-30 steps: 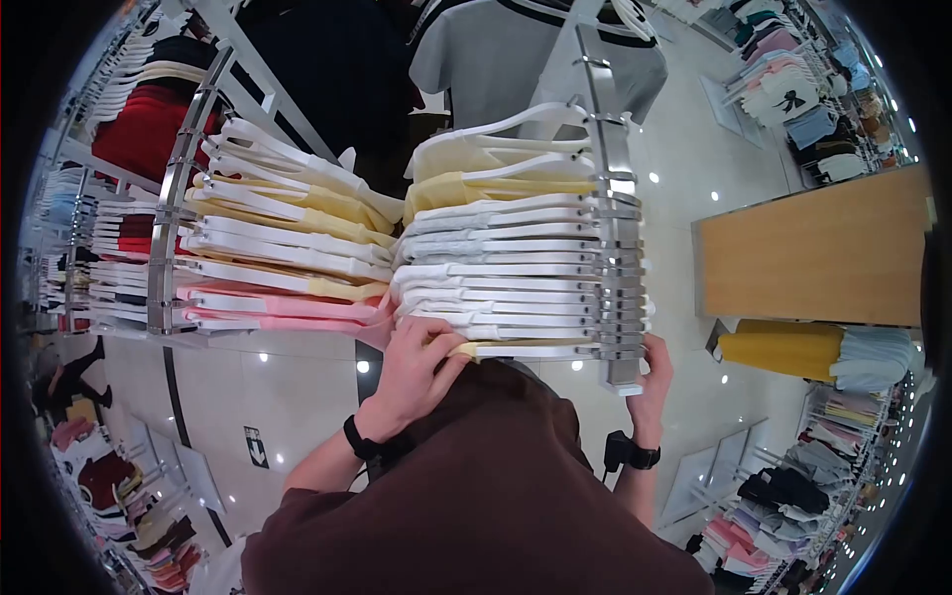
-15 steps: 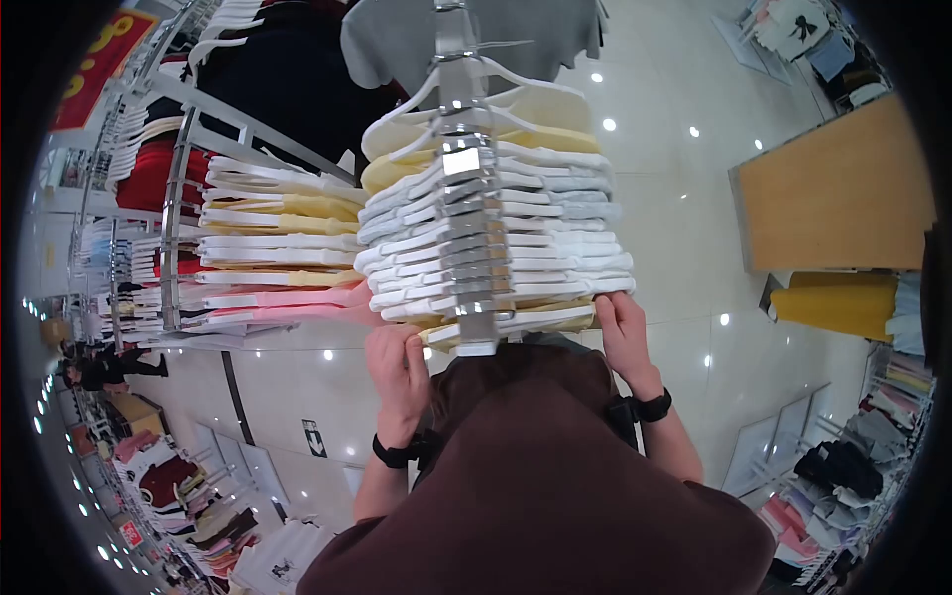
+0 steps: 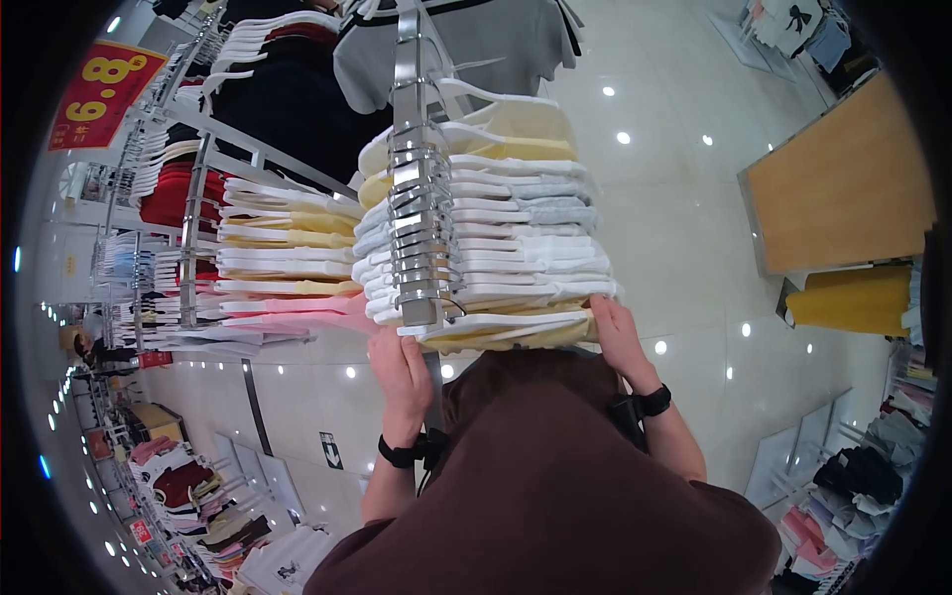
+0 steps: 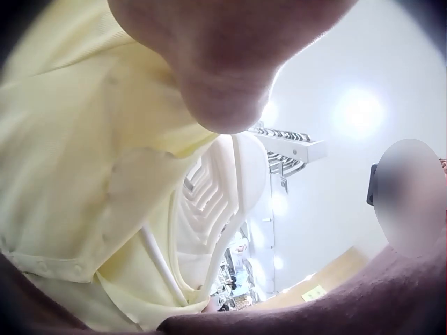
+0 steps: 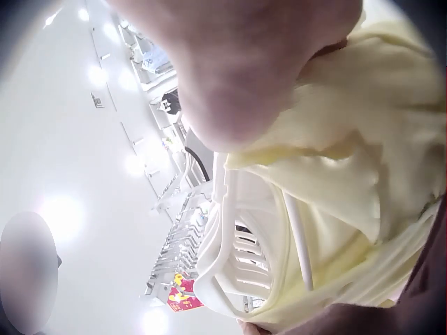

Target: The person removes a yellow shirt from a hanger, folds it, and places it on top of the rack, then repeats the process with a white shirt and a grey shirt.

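A pale yellow buttoned top (image 4: 63,188) hangs on a white hanger (image 3: 516,325) at the front of the rail. My left hand (image 3: 402,375) grips its left shoulder, just below the rail's metal end. At the opposite shoulder, my right hand (image 3: 619,337) pinches the cloth and hanger tip between thumb and fingers. The hanger's hook shows just right of the rail end in the head view. Both wrist views show the top's neckline spread around the hanger, with my thumbs partly covering the shoulders.
Behind it, white hangers (image 3: 496,216) with white, grey and yellow clothes crowd the metal rail (image 3: 409,178). A second rail (image 3: 193,238) with yellow and pink clothes stands at left. A wooden counter (image 3: 843,188) is at the right, beside a yellow garment (image 3: 853,302).
The head view has swung, and the rail now lies further left. My right hand has moved from beside the rail end to the top's right shoulder. The front hanger has shifted right of the rail end.
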Motion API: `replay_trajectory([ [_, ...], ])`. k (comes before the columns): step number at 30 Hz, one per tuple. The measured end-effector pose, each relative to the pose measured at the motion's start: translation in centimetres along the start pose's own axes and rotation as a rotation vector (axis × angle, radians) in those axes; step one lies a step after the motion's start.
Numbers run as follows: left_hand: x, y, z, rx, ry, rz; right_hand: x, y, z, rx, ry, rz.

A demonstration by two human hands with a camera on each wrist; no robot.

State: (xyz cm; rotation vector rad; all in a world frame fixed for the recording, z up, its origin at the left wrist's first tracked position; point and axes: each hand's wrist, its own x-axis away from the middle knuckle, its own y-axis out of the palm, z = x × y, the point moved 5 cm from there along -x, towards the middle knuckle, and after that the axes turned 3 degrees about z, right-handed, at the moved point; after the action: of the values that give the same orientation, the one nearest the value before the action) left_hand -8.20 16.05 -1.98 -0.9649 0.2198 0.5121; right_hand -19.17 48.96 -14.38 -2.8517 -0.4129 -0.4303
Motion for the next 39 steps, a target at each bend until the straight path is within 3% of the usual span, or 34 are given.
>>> replay_trajectory([
  [6, 0.9, -0.2, -0.2, -0.006, -0.046, -0.011, 0.4, 0.2, -0.5, -0.29, 0.115, -0.07],
  [11, 0.0, -1.5, 1.0, 0.008, -0.03, -0.185, 0.1, -0.4, 0.9, -0.412, 0.158, -0.112],
  [14, 0.6, -1.8, -2.5, 0.014, -0.14, -0.309, -0.1, -0.6, 1.8, -0.489, 0.199, -0.109],
  [16, 0.5, -2.1, -2.8, 0.007, -0.104, -0.313, -0.2, -0.4, 1.7, -0.551, 0.238, -0.091],
  [19, 1.0, -1.4, -3.5, 0.037, -0.189, -0.368, -0.4, -0.2, 2.0, -0.598, 0.326, -0.132],
  [21, 2.9, 0.7, -4.9, 0.052, -0.248, -0.466, -1.3, 0.3, 3.8, 0.154, 0.197, -0.25],
  [22, 3.5, 1.5, -4.9, 0.052, -0.243, -0.468, -1.5, 0.3, 3.9, 0.151, 0.197, -0.245],
  [24, 4.6, 2.7, -4.4, 0.12, -0.269, -0.41, -1.2, 1.9, 4.1, 0.188, 0.154, -0.464],
  [26, 4.8, 2.8, -3.9, 0.123, -0.291, -0.391, -0.3, 1.8, 2.1, 0.16, 0.261, -0.586],
  [28, 5.5, 3.2, -4.0, 0.168, -0.37, -0.425, 0.2, 2.2, 1.2, 0.152, 0.076, -0.724],
  [29, 6.0, 3.3, -4.3, 0.171, -0.385, -0.422, 0.3, 2.3, 1.6, 0.159, 0.083, -0.736],
  [31, 7.0, 3.8, -5.4, 0.226, -0.482, -0.419, 0.4, 2.7, 1.6, 0.178, -0.125, -0.735],
  [32, 7.4, 4.1, -5.6, 0.227, -0.49, -0.422, 0.4, 2.8, 2.0, 0.178, -0.118, -0.74],
  [35, 8.7, 4.9, -6.2, 0.277, -0.512, -0.395, -0.1, 2.4, 2.0, 0.245, 0.184, -0.773],
  [36, 9.5, 5.6, -6.7, 0.313, -0.553, -0.466, 0.2, 2.4, 2.1, 0.252, 0.19, -0.782],
  [38, 11.2, 6.3, -8.0, 0.351, -0.604, -0.528, 0.1, 1.9, 2.5, 0.062, 0.278, -0.593],
  [39, 11.8, 6.4, -8.5, 0.38, -0.623, -0.553, 0.1, 1.9, 2.0, -0.064, 0.21, -0.623],
])
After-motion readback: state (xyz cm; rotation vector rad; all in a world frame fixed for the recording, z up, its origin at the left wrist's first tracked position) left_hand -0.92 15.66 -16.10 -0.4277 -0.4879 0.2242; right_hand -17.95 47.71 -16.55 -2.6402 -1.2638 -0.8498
